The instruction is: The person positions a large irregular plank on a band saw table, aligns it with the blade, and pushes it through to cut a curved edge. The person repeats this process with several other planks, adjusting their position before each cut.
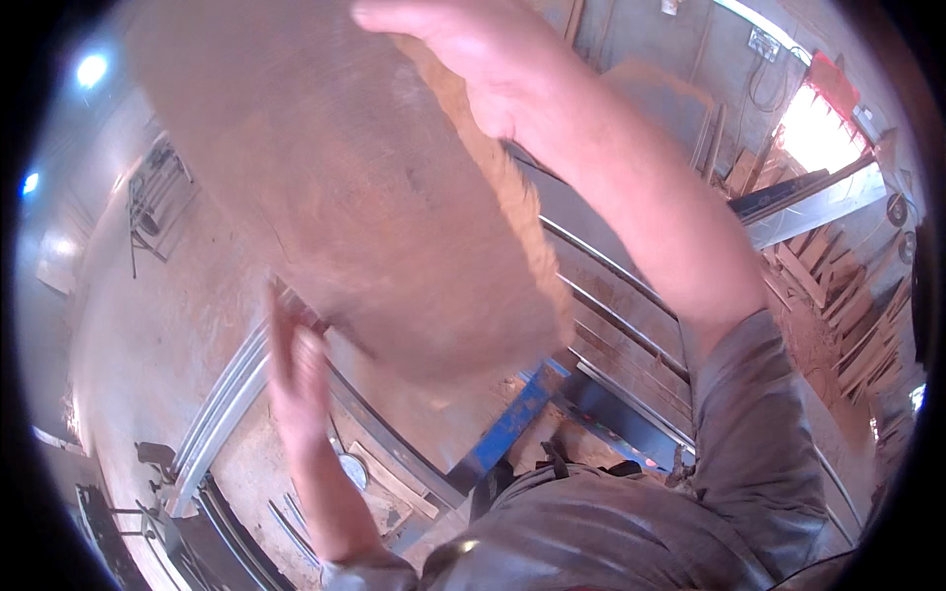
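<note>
A large flat wooden slab (335, 187) with a rough, pale bark-like edge fills the upper middle of the head view, tilted and slightly blurred. My right hand (473, 49) reaches over its upper right side and grips it at the rough edge, thumb on the face. My left hand (301, 369) is at the slab's lower left edge, next to a dark reddish bit there. Motion smears its fingers, so whether it grips the edge or only rests against it is unclear. The slab's far side is hidden.
Below the slab are metal rails (616, 310) and a blue metal beam (512, 419). Curved pale rails (227, 414) run at the left, near dark machine parts (197, 542). Scrap wood strips (867, 335) are heaped at the right. A metal stand (153, 197) is on the far left floor.
</note>
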{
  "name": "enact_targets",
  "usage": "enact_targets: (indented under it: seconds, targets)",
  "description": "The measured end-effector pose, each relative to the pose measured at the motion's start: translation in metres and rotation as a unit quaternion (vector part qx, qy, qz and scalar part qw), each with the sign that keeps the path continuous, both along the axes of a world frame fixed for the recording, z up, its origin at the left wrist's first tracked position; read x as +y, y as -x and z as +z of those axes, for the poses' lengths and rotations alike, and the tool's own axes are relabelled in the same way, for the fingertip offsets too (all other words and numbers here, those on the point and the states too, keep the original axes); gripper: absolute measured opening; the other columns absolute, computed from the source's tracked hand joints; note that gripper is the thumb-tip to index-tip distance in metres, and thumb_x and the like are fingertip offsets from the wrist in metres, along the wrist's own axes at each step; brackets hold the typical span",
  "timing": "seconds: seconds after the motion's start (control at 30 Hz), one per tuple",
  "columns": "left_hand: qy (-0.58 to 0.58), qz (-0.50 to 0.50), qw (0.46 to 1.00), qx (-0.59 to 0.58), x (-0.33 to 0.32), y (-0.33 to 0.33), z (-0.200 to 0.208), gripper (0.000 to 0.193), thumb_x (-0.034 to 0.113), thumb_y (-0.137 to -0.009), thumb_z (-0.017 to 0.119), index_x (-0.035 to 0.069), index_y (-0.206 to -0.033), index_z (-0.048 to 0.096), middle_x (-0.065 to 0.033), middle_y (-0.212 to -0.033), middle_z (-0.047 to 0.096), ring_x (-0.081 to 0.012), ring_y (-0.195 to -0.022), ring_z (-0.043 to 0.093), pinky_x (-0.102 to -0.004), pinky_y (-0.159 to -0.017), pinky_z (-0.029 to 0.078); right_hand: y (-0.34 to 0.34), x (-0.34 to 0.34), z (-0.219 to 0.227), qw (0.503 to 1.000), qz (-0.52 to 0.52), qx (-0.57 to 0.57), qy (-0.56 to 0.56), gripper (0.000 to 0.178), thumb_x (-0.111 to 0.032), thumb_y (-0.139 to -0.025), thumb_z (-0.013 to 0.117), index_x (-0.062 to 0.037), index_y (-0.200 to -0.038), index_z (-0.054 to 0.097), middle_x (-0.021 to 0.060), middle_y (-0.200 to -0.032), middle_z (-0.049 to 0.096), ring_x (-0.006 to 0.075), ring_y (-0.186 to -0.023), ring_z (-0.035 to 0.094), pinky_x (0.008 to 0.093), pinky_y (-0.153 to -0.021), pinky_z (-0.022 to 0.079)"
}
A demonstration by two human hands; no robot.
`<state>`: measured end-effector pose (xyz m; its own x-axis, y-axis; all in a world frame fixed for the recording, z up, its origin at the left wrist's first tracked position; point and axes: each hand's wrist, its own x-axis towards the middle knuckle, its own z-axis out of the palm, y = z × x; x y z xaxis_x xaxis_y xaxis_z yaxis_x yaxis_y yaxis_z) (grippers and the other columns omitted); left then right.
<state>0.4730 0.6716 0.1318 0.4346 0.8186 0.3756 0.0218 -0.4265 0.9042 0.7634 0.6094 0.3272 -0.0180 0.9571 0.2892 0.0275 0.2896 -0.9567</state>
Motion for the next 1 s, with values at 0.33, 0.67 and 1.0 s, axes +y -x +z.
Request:
enact_targets:
  seconds: [0.33, 0.67, 1.0]
  targets:
    - [0.173, 0.339, 0.925, 0.023, -0.103, 0.145, -0.121, 0.045, 0.035, -0.1, 0.047, -0.004, -0.12, 0.054, -0.0125, -0.091, 0.059, -0.0185, -0.078, 0.054, -0.0309, -0.069, 0.046, 0.011, -0.034, -0.205, 0.823, -0.143, 0.549, 0.029, 0.046, -0.028, -0.097, 0.055, -0.0027, -0.135, 0.046, 0.0147, -0.135, 0.052, 0.0289, -0.123, 0.05, 0.0518, -0.104, 0.041]
    - [0.224, 0.403, 0.881, 0.107, -0.117, 0.158, -0.174, 0.059, 0.043, -0.095, 0.054, -0.011, -0.118, 0.051, -0.0209, -0.105, 0.06, -0.0289, -0.093, 0.059, -0.0401, -0.079, 0.05, 0.05, -0.073, -0.417, 0.672, -0.343, 0.57, 0.325, 0.045, -0.026, -0.099, 0.053, -0.0044, -0.137, 0.044, 0.0128, -0.138, 0.05, 0.0256, -0.127, 0.048, 0.0488, -0.106, 0.038]
    - [0.476, 0.322, 0.815, -0.074, -0.086, 0.157, -0.192, 0.066, 0.052, -0.096, 0.045, -0.001, -0.135, 0.048, -0.0178, -0.13, 0.053, -0.0317, -0.118, 0.05, -0.045, -0.1, 0.039, 0.062, -0.042, -0.439, 0.634, -0.284, 0.688, 0.21, 0.032, -0.026, -0.1, 0.051, -0.0063, -0.125, 0.054, 0.0098, -0.126, 0.059, 0.0274, -0.116, 0.056, 0.0494, -0.102, 0.043]
